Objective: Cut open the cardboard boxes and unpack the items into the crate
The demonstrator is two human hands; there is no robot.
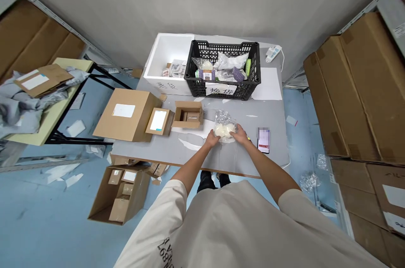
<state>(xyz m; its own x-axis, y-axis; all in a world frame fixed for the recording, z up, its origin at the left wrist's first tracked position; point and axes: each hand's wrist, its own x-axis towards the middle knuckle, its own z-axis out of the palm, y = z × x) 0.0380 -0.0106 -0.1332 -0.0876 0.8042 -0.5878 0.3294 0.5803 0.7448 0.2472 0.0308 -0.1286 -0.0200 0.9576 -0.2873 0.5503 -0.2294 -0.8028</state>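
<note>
Between my two hands lies a clear plastic bag point(225, 128) with pale cream, rounded contents, low over the grey table top. My left hand point(212, 138) grips the bag's lower left edge, and my right hand point(240, 134) grips its right edge. What exactly is inside the bag I cannot make out. To the left of the bag, a small open cardboard box point(187, 115) stands with its flaps up. A phone point(263, 140) rests on the table to the right of my right hand.
A black crate point(223, 88) of bagged goods and a white foam box point(155, 56) stand at the back. Closed cartons point(129, 114) sit on the left of the table point(262, 112). A box point(117, 194) of parcels is on the floor; stacked cartons point(360, 90) line the right.
</note>
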